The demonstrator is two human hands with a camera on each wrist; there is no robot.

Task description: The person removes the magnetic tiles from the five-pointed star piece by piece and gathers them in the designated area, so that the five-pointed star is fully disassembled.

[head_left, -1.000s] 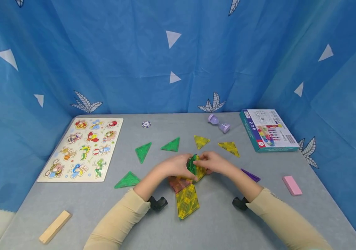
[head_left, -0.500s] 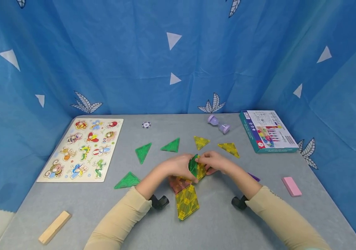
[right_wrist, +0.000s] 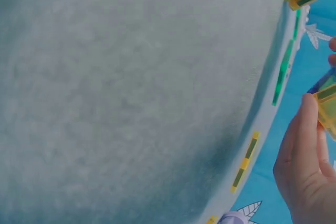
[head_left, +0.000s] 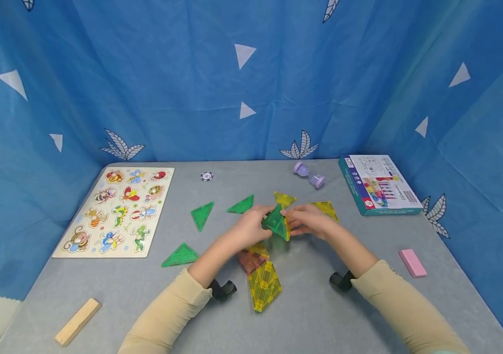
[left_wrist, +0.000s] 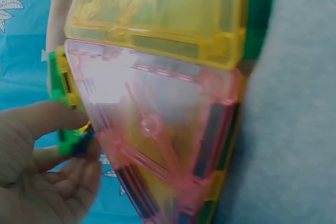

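Both hands hold a small built piece of see-through magnetic tiles (head_left: 277, 222), green on one face and yellow on another, raised over the table. My left hand (head_left: 253, 227) grips its left side; in the left wrist view the thumb and fingers pinch its edge, where a dark blue strip also shows. On the other side, my right hand (head_left: 311, 220) has thumb and fingers on the yellow part (right_wrist: 328, 106). Below the hands lies a joined tile build with a pink tile (head_left: 251, 261) between yellow ones, the larger yellow part (head_left: 265, 286) nearest the person.
Loose green triangle tiles (head_left: 181, 255) lie left, yellow triangle tiles (head_left: 284, 198) behind the hands. Around them are an insect puzzle board (head_left: 114, 211), a poker chip (head_left: 207, 176), an hourglass (head_left: 309, 175), a box (head_left: 379, 184), a pink block (head_left: 412, 263) and a wooden block (head_left: 78, 322).
The hands have lifted the green and yellow piece up and away from the pink and yellow build, turning it. The right forearm now covers the spot where a purple tile showed.
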